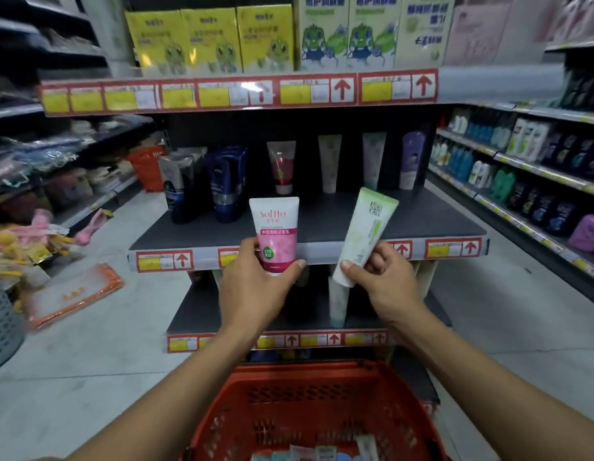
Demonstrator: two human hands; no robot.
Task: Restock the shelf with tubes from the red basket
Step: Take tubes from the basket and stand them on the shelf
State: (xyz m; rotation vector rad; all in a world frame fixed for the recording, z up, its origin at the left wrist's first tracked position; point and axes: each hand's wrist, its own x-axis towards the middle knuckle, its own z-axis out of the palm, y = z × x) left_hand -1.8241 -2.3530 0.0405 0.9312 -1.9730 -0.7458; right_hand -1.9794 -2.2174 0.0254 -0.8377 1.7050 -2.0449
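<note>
My left hand (255, 287) grips a pink and white tube (275, 227), held upright in front of the middle shelf (196, 236). A pale green tube (367, 227) tilts to the right in my right hand (385, 284), which holds it by the cap end. Both tubes hover at the shelf's front edge. Below me the red basket (309, 404) holds several more tubes (322, 452) at its bottom. At the back of the shelf stand dark blue tubes (227, 181), a red tube (281, 168), pale tubes (329, 161) and a purple one (411, 159).
Yellow and white boxes (265, 38) fill the top shelf. A tube (339, 301) stands on the lower shelf behind my right hand. Bottles line the right aisle shelves (521, 168). A grey basket (3, 327) and orange packets (73, 294) lie on the floor at left.
</note>
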